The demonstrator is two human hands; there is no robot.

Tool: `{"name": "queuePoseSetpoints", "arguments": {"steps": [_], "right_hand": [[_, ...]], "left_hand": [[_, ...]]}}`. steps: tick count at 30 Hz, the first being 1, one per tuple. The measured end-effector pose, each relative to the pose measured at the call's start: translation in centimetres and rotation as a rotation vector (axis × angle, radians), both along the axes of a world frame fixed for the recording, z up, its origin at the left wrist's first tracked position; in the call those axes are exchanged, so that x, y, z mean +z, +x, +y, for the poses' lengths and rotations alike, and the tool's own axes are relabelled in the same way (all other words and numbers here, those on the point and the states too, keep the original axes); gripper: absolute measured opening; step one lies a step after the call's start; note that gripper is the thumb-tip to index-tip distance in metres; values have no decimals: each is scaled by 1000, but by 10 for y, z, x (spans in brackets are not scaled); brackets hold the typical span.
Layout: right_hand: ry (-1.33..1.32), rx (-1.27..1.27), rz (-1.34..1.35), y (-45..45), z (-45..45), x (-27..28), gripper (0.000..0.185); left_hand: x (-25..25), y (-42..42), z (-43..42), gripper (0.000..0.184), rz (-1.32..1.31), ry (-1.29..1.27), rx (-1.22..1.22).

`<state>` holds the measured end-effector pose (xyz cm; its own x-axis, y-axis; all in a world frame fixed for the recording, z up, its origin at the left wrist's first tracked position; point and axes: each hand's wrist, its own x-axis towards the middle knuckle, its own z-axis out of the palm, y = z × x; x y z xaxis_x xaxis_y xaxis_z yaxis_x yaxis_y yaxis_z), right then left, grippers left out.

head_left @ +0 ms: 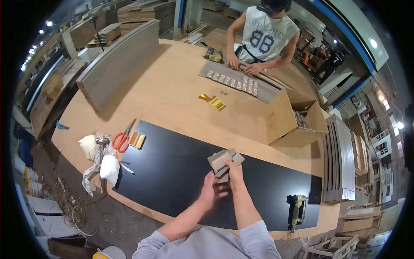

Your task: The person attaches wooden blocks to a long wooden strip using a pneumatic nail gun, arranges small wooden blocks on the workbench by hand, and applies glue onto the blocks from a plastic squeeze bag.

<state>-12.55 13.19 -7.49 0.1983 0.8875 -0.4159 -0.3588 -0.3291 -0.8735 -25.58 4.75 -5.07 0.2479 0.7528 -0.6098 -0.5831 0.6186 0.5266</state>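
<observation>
My right hand [235, 175] grips a loose bundle of small grey-brown wooden blocks [221, 159] above the black panel [172, 164]. The blocks overlap at odd angles. Just left of and below them is my left hand [210, 190], its fingers spread and slightly blurred. Its thumb is close to the lowest block; I cannot tell whether they touch. On the panel's right end lies a nail gun [296, 211]. Red-handled scissors [122, 139] and a yellow-brown striped packet [137, 140] rest at its left end.
A cardboard box [280, 121] with wooden pieces stands at right, beside stacked grey boards [338, 159]. White bags [110, 169] and a hammer [102, 149] lie at left. A long board [125, 64] stands on edge. Across the table a person [267, 39] handles a strip over a grey panel [228, 80].
</observation>
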Motion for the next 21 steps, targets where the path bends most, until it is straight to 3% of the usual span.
{"name": "queuePoseSetpoints", "arguments": {"steps": [2,3,5,7,8,9,12,15,19,21], "right_hand": [[94,-14,-33,1,7,-6,47],[136,-18,-50,3,10,-9,47],[59,82,-123,15,13,6,51],[-31,175,-263,36,18,16,52],[64,276,-550,53,19,4,55],[29,291,-649,67,17,-7,55],[99,249,-903,90,3,-1,54],[121,246,-1098,97,-10,-6,54],[110,303,-1224,80,-21,-7,57],[151,269,-1264,65,-16,-3,57]], "left_hand": [[-4,-5,27,61,95,105,34],[-1,-8,43,59,129,34,56],[-14,-17,64,59,253,146,60],[-63,-32,82,54,537,441,5],[-84,-44,87,47,753,611,-39],[-45,-57,86,49,1002,667,-146],[-32,-74,88,53,1186,666,-234],[-19,-77,85,56,1557,864,-361],[-16,-61,93,59,1600,1231,-579],[-21,-55,104,57,1612,1276,-551]]}}
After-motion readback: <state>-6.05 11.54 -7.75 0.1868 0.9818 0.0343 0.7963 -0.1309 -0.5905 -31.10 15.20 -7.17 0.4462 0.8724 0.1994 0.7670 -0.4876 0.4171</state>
